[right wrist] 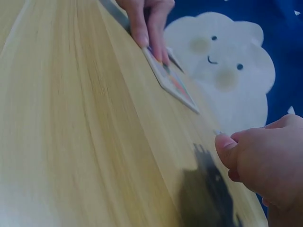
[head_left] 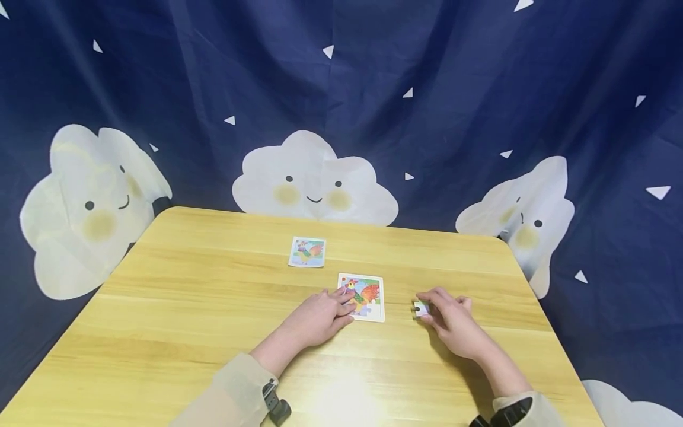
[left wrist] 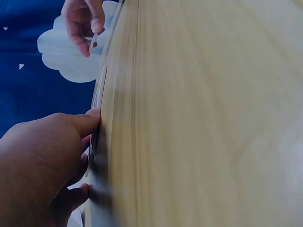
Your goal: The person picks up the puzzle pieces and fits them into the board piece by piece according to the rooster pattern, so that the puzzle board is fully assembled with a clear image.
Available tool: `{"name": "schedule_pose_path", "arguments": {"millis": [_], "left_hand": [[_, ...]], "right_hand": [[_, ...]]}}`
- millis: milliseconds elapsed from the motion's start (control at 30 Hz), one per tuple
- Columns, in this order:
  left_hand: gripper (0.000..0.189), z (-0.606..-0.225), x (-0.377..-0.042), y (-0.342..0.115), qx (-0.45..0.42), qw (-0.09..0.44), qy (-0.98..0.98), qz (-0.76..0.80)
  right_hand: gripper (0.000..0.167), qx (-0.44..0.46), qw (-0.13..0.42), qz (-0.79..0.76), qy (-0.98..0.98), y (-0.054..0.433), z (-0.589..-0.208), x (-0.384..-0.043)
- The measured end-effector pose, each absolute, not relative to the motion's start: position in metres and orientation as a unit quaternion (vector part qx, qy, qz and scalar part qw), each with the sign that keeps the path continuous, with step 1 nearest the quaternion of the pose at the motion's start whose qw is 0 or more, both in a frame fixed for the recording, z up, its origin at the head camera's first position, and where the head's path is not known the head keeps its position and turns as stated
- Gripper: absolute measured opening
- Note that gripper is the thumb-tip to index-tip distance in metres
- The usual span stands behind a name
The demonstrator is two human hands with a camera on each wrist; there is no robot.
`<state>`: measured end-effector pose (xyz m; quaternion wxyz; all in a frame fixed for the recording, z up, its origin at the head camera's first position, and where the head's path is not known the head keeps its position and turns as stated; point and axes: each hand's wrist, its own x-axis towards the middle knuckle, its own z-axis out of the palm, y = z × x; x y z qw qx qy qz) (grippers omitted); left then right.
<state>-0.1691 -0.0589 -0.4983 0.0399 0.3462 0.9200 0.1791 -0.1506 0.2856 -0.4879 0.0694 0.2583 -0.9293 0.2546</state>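
Note:
A square jigsaw puzzle [head_left: 368,294] in a white frame shows a colourful rooster; a pale gap seems to sit near its lower right. My left hand [head_left: 322,317] rests on its left side, fingers spread over the picture. To the right of the puzzle, my right hand [head_left: 450,320] pinches a small puzzle piece [head_left: 421,308] between thumb and fingers, above the table. In the left wrist view the piece [left wrist: 93,42] appears edge-on. My right thumb covers most of it in the right wrist view, where its shadow falls on the wood.
Behind the puzzle, to its left, lies a square card [head_left: 307,252] with the same rooster picture. Both lie on a light wooden table [head_left: 187,284] with rounded far corners. A dark blue curtain [head_left: 341,77] with white clouds hangs beyond its far edge.

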Motion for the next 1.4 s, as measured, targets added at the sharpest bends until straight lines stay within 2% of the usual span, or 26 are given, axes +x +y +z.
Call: {"name": "schedule_pose_path", "arguments": {"millis": [700, 1400], "left_hand": [[0.042, -0.498, -0.166, -0.056, 0.342, 0.043, 0.920, 0.184], [0.041, -0.497, -0.168, -0.055, 0.340, 0.033, 0.922, 0.183]], "right_hand": [[0.039, 0.295, 0.017, 0.278, -0.914, 0.224, -0.492, -0.162], [0.039, 0.290, 0.003, 0.261, -0.921, 0.207, -0.500, -0.168]]}}
